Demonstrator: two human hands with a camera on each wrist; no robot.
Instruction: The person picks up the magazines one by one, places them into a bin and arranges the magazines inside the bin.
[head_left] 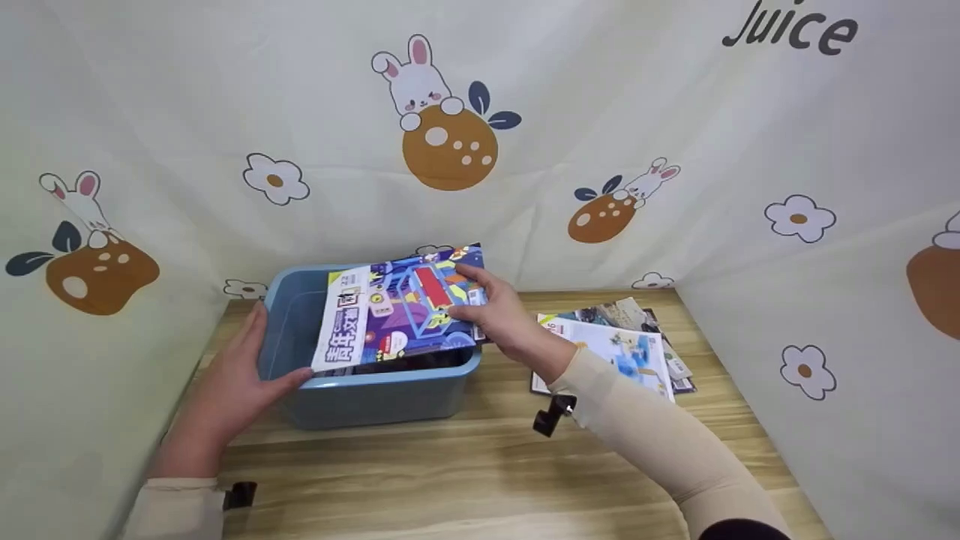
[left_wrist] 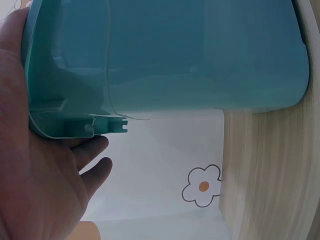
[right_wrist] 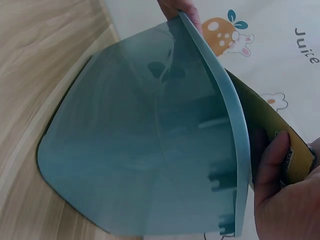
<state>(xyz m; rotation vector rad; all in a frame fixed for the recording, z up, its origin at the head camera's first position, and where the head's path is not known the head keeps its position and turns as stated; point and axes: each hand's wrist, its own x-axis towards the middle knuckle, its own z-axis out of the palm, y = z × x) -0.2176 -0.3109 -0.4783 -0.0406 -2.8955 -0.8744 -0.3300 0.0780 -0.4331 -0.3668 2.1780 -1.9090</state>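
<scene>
A blue-green plastic bin [head_left: 375, 405] sits on the table. My left hand [head_left: 229, 382] holds its left end, thumb over the front rim and fingers along the left side; the left wrist view shows fingers [left_wrist: 95, 172] behind the rim's corner. A magazine [head_left: 394, 307] with a colourful purple-blue cover lies tilted across the bin's opening. My right hand [head_left: 506, 315] grips its right edge, with fingers on top of the cover. From the right wrist, the magazine's yellowish underside [right_wrist: 252, 95] shows beyond the rim. Much of the bin's inside is hidden under the magazine.
Right of the bin, several magazines [head_left: 600, 337] lie in a loose overlapping pile, partly behind my right forearm. Wood-grain tabletop [head_left: 450, 480] extends in front of the bin. Printed fabric walls [head_left: 540, 225] with rabbits, oranges and flowers enclose the back and sides.
</scene>
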